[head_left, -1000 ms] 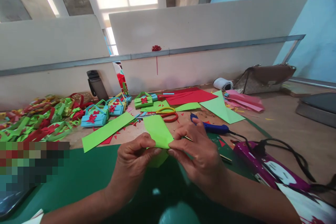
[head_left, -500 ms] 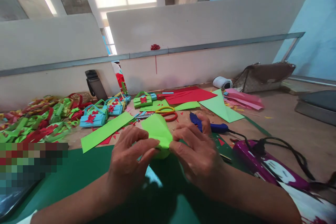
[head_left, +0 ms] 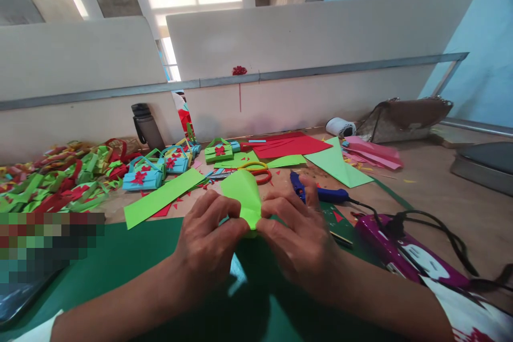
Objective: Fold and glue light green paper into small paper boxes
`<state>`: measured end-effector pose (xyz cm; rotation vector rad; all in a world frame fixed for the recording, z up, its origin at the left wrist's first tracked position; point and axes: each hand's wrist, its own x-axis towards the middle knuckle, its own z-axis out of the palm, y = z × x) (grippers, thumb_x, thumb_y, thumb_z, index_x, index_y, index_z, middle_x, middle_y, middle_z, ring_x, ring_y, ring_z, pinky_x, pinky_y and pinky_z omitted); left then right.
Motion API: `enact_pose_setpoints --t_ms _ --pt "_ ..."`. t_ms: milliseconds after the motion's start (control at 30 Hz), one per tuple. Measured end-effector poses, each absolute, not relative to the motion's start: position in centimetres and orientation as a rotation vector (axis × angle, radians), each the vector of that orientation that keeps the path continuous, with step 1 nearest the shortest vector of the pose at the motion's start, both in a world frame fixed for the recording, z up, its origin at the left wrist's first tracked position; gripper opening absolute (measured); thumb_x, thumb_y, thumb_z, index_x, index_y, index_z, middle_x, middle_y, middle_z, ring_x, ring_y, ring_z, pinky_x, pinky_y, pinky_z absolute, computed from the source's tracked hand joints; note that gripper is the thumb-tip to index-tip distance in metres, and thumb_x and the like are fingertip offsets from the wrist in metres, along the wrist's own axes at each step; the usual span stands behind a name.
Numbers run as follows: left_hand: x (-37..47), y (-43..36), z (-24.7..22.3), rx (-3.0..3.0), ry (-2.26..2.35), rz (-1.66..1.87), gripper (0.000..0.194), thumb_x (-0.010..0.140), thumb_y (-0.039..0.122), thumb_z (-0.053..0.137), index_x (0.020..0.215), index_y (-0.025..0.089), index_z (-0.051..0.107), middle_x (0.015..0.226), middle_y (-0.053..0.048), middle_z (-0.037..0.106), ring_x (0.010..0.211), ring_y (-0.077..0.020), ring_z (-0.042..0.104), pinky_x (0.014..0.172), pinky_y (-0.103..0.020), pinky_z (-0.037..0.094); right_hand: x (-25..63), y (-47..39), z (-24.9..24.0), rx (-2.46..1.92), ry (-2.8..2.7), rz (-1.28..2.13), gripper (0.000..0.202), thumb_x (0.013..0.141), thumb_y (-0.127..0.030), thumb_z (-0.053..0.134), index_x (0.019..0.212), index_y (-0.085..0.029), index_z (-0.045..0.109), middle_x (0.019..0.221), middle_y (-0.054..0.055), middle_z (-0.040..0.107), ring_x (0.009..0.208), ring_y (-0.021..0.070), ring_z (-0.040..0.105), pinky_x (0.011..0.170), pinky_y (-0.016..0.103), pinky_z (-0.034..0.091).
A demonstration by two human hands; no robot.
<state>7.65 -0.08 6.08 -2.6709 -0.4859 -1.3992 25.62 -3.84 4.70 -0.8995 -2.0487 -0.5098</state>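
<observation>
A piece of bright green paper [head_left: 243, 191] is held up above the green cutting mat [head_left: 116, 256], bent into a curved, folded shape. My left hand [head_left: 210, 235] pinches its left lower edge between thumb and fingers. On the other side, my right hand [head_left: 296, 235] pinches the right lower edge, the fingertips of both hands close together. The paper's underside is mostly hidden by the fingers. Just beyond it lie scissors [head_left: 262, 172] with red and yellow handles. Behind my right hand rests a blue glue gun [head_left: 332, 195].
Small paper handbags [head_left: 142, 179] stand at the left, near a heap of paper pieces [head_left: 60, 187] and a dark bottle [head_left: 148, 125]. Red sheets [head_left: 294, 144] lie at the back. On the right are a purple power strip [head_left: 425, 259] with cords and a brown bag [head_left: 409, 117].
My left hand has shifted right, closer to my right hand, and its thumb now presses at the fold. The green paper is narrower between the hands.
</observation>
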Motion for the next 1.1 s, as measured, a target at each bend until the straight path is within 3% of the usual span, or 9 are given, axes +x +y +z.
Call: enact_pose_setpoints --t_ms 567,1100 --pt "7.5 0.0 5.8 -2.658 -0.503 -1.336 0.017 0.082 0.006 0.051 0.072 0.017 0.059 0.082 -0.006 0.056 0.072 -0.016 0.047 0.065 -0.031 0.041 26.0 -3.4 4.7 -0.859 -2.111 -0.504 0.019 0.078 0.0 0.041 0.073 -0.016 0.052 0.09 0.005 0.056 0.101 0.0203 0.053 0.1 0.051 0.02" --pt "6.5 0.2 5.7 -2.76 -0.409 -1.406 0.022 0.07 -0.006 0.055 0.075 0.015 0.058 0.084 -0.004 0.055 0.077 -0.0153 0.046 0.068 -0.031 0.042 26.1 -3.4 4.5 -0.795 -2.118 -0.523 0.021 0.078 0.001 0.04 0.077 -0.016 0.053 0.089 0.006 0.057 0.102 0.0203 0.053 0.102 0.056 0.017"
